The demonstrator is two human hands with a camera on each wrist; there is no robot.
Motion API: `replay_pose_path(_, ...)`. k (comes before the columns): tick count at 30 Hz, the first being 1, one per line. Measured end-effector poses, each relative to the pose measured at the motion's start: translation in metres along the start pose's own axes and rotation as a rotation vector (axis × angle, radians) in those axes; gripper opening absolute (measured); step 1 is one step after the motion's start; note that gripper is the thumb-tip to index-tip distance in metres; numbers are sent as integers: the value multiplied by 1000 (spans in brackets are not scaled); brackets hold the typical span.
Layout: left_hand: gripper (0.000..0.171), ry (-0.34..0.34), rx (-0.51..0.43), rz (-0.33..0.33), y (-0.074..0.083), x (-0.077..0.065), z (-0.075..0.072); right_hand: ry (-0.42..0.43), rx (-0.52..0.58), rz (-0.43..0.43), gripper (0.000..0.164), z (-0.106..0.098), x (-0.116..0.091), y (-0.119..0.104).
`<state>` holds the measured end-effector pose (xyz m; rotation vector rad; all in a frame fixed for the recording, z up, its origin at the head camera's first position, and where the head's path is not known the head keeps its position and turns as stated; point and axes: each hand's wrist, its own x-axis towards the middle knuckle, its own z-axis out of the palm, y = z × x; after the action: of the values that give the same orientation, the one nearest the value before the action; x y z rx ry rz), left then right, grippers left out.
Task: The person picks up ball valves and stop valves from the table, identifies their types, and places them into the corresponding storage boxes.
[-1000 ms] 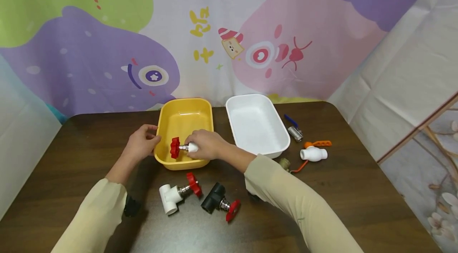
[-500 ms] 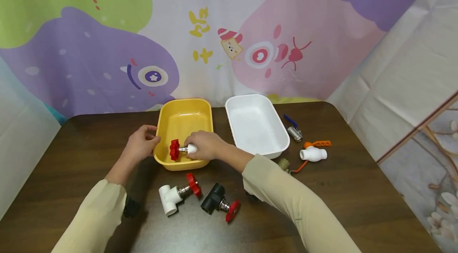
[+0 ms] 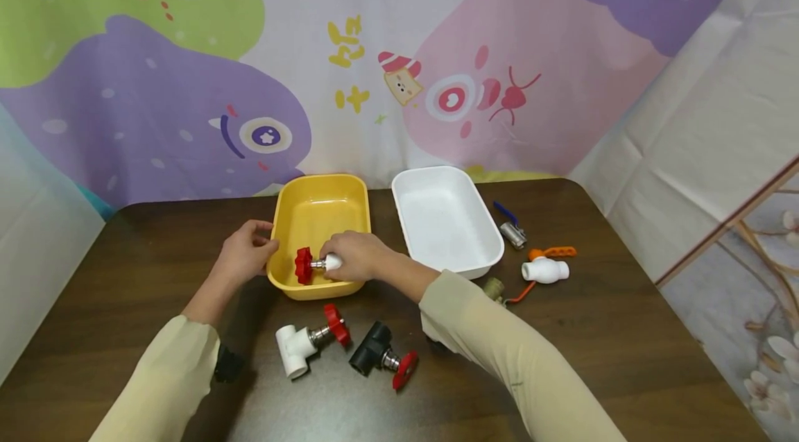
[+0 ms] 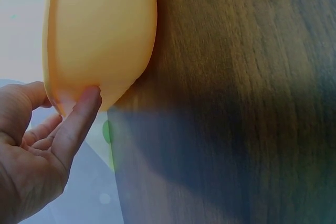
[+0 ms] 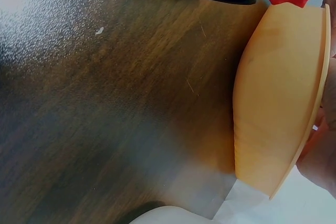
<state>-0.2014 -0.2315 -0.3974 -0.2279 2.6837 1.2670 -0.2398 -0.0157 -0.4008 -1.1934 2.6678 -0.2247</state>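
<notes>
In the head view my right hand reaches into the yellow tray and grips the white body of a valve. Its red handwheel points left, low over the tray floor; the fingers cover most of the body. My left hand holds the tray's left rim. Up close in the left wrist view, the fingertips lie against the outer wall at one corner. In front of the tray lie a white tee-shaped valve with a red handwheel and a black one.
A white tray stands right of the yellow one. Beyond it lie a metal ball valve with blue lever, a white ball valve with orange handle and a brass valve. A patterned cloth hangs behind the table.
My right hand has lowered the valve slightly toward the tray floor, its red handwheel now a little lower. The left hand stays at the tray's rim.
</notes>
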Motion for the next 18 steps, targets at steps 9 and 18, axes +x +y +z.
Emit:
replay_pose_path(9, 47, 5, -7, 2, 0, 1, 0, -14, 19, 18, 32, 0, 1, -1)
replay_pose_path(18, 48, 10, 10, -7, 0, 0, 1, -26, 22, 18, 31, 1, 2, -1)
